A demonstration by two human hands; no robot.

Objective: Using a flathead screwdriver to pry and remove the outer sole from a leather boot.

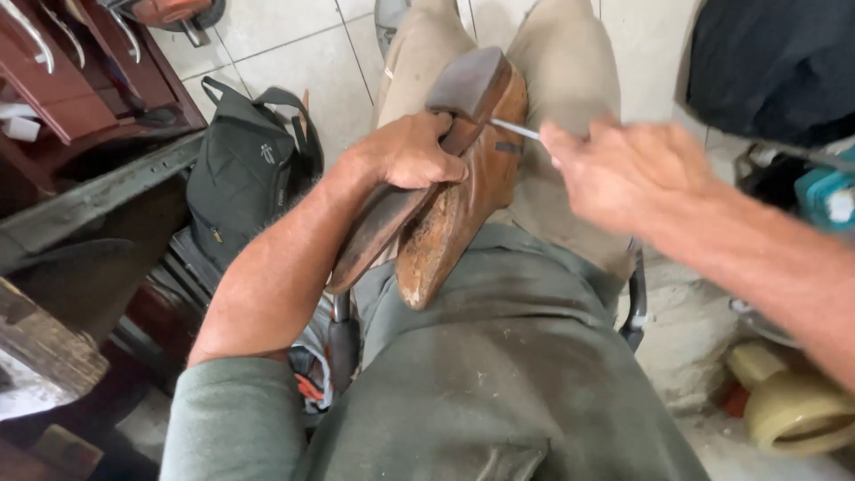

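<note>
Seen from above, a seated person in a grey-green shirt (pixel 499 374) and tan trousers (pixel 570 62) fills the middle of the view, with pale floor tiles (pixel 285 44) beyond the knees. To the left stand a dark red wooden cabinet (pixel 80 80) and a dark green backpack (pixel 245 169) slumped on the floor; to the right lie a dark cloth bundle (pixel 775 62) and, low in the corner, a cream plastic jug (pixel 793 410). Across the person's lap rests a brown leather shoe (pixel 463 205), sole side up, toe pointing toward the body and its heel block (pixel 468 85) raised toward the knees. The left hand (pixel 405 151) is clenched around the shoe's waist, just below the heel, fingers wrapped over the sole edge and pressing it down against the thigh. The right hand (pixel 623 174), blurred, is closed around one end of a thin metal tool (pixel 517 130), whose tip meets the shoe's side just below the heel; what kind of tool it is cannot be made out. The shoe looks stiff through its worn leather sole and hard at the heel, with a softer upper hidden underneath, and is probably of middling weight. The scuffed sole should give a dry, sure grip, and the narrow waist, where the left hand already sits, seems the firmest place to hold it.
</note>
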